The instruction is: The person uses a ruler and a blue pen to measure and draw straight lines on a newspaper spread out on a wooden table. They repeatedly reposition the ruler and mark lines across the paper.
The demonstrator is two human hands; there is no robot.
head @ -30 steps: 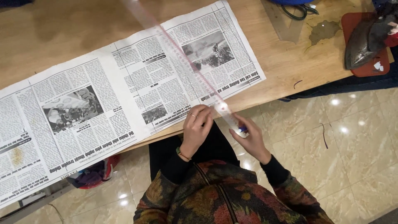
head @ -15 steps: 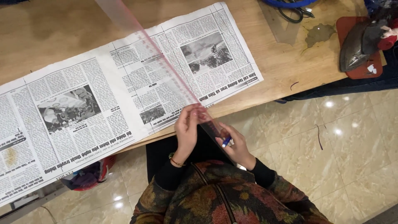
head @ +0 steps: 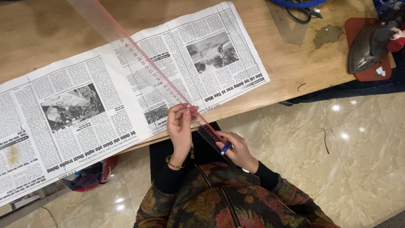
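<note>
A long clear ruler (head: pixel 139 57) with red markings runs diagonally over an open newspaper (head: pixel 84 105) spread on a wooden table (head: pixel 295 71). My left hand (head: pixel 179 128) pinches the ruler near its lower end at the table's front edge. The ruler's very end rests in my right hand (head: pixel 236 147), which also holds a blue pen (head: pixel 225 148). Both hands are over my lap, just off the table edge.
An old iron (head: pixel 367 44) sits on a red mat (head: pixel 371 74) at the table's right end. Scissors (head: pixel 301 12) and a clear set square (head: pixel 291 25) lie at the back right. A red basket (head: pixel 90 179) stands under the table on the shiny tile floor.
The ruler has swung and slid toward me and to the left across the newspaper. Both hands drew back from the table edge toward my lap.
</note>
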